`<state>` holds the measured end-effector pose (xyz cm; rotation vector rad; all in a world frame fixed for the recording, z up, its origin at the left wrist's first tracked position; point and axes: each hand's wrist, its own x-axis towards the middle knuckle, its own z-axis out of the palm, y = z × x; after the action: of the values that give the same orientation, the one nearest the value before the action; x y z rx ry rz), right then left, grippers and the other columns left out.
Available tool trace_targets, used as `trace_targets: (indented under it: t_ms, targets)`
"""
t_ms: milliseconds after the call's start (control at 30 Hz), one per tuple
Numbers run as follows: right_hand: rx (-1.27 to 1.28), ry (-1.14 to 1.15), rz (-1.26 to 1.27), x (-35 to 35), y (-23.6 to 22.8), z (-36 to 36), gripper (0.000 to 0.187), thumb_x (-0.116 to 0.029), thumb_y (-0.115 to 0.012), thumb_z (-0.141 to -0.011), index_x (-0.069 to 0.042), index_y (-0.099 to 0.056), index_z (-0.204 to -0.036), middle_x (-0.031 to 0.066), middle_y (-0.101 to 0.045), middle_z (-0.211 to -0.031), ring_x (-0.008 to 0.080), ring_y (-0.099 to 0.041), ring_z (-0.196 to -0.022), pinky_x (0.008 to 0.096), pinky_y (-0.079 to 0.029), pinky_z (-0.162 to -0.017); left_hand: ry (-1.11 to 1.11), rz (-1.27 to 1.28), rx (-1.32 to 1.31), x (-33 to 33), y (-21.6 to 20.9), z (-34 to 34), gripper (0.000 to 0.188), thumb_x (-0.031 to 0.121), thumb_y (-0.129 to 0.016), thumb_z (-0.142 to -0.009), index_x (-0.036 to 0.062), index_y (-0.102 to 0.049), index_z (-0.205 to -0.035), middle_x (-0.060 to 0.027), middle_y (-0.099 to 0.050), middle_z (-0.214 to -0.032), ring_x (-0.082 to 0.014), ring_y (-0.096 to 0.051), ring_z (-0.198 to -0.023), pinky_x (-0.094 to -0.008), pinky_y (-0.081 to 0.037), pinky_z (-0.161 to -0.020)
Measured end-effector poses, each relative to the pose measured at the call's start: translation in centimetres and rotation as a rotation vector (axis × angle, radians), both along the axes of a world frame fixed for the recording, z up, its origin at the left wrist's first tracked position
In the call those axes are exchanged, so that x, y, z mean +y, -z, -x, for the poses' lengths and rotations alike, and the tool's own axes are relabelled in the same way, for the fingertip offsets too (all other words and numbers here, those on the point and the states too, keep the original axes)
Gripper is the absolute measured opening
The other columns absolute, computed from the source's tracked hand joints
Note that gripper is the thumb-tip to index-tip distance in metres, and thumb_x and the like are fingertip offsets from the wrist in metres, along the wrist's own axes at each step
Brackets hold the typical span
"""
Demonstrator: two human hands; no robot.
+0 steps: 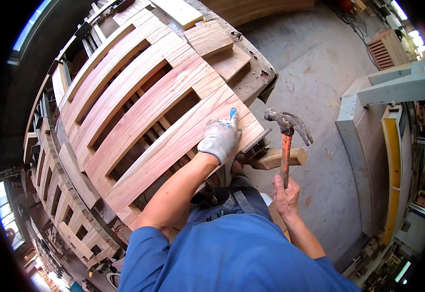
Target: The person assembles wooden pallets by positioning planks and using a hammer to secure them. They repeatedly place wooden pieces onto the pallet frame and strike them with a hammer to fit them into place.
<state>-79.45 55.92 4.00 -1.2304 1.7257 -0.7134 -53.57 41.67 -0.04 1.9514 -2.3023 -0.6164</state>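
My left hand (220, 137), in a grey-white work glove with blue printing, rests on the near right corner of a slatted wooden panel (193, 73). A small bright blue piece (233, 113) shows at its fingertips; I cannot tell whether it is part of the glove. The fingers look laid out on the wood. Bare and closed, my right hand (286, 195) grips the lower handle of a claw hammer (286, 151). The hammer stands upright, head up, over the floor and apart from the panel. Its handle is worn orange, its head dark metal.
Wood blocks (212, 41) lie on the bench (256, 80) beyond the panel. A wooden piece (280, 158) juts out below the panel's corner. At left stands another slatted panel (59, 204). A grey frame (363, 146) and a yellow bar (392, 170) stand at right.
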Motion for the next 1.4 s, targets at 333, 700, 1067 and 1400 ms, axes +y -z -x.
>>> trace_targets:
  t_ms: [333,700,1067,1400]
  targets:
    - [-0.026,0.018,-0.018,0.0,0.2,-0.1,0.054,-0.049,-0.065,-0.108,0.000,-0.061,-0.086,0.0136,-0.057,-0.070,0.0257,-0.054,-0.065,0.0434,-0.047,-0.064,0.059,0.000,0.018,2.1,1.2,-1.7,0.048,0.030,-0.060,-0.106,0.0093,-0.060,-0.149,-0.0177,-0.078,-0.096,-0.0370,-0.075,-0.089,-0.0524,-0.058,-0.080]
    - [-0.028,0.013,-0.050,-0.2,-0.3,-0.6,0.050,-0.045,-0.066,-0.108,0.000,-0.063,-0.087,0.0122,-0.058,-0.069,0.0248,-0.054,-0.065,0.0428,-0.047,-0.064,0.154,0.124,0.021,7.3,1.0,-1.4,0.045,0.027,-0.065,-0.102,0.0093,-0.065,-0.143,-0.0128,-0.076,-0.090,-0.0309,-0.073,-0.086,-0.0471,-0.055,-0.080]
    - [0.068,-0.061,-0.039,-0.1,-0.9,-1.3,0.050,-0.046,-0.067,-0.107,0.001,-0.064,-0.089,0.0136,-0.057,-0.070,0.0253,-0.054,-0.066,0.0437,-0.047,-0.065,0.131,0.118,0.078,6.9,0.7,-1.5,0.046,0.030,-0.066,-0.100,0.0082,-0.064,-0.141,-0.0145,-0.076,-0.091,-0.0342,-0.072,-0.089,-0.0484,-0.054,-0.083]
    - [0.249,-0.219,-0.052,2.6,-1.1,-4.4,0.032,-0.034,-0.063,-0.108,-0.003,-0.061,-0.106,0.0283,-0.067,-0.082,0.0538,-0.067,-0.081,0.0580,-0.050,-0.071,-0.044,0.054,0.134,9.0,1.4,-3.0,0.072,0.048,-0.083,-0.085,0.0043,-0.061,-0.138,-0.0222,-0.073,-0.112,-0.0400,-0.071,-0.109,-0.0492,-0.054,-0.101]
